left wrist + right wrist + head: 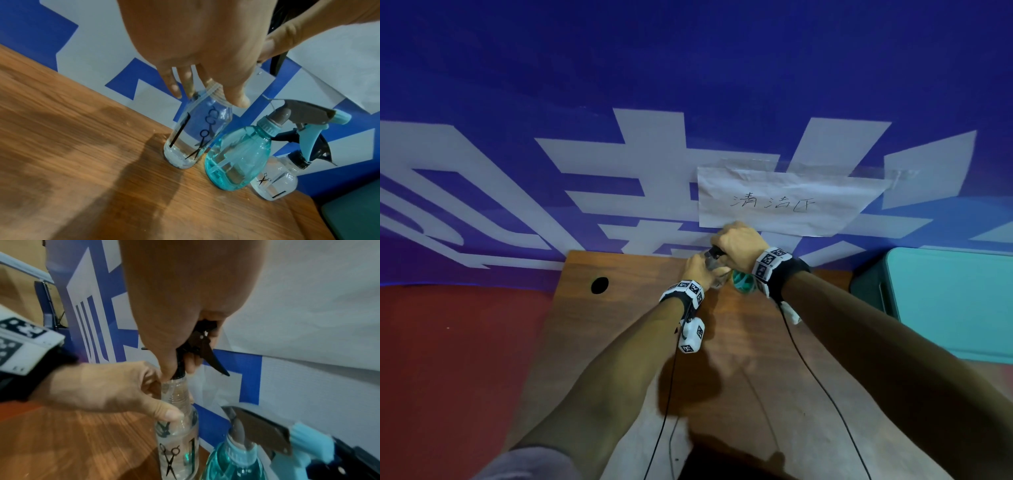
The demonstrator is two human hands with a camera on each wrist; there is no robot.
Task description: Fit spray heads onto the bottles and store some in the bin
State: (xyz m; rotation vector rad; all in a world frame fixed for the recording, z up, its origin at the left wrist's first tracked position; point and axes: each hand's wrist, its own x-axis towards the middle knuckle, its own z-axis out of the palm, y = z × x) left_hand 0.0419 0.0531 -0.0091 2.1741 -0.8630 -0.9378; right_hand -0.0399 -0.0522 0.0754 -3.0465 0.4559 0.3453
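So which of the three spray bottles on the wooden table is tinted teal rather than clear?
The rounded teal plastic bottle with the grey-and-blue trigger head, standing between the two clear scissor-printed bottles: one gripped by the left hand, one black-headed.

The surface point(82, 146) looks like brown wood-grain board with a smooth, faintly shiny finish. The clear bottle point(197, 129) and teal bottle point(236, 159) are glossy see-through plastic. The black spray head point(197, 350) is matt plastic. The handwritten sheet point(784, 202) is creased white paper.
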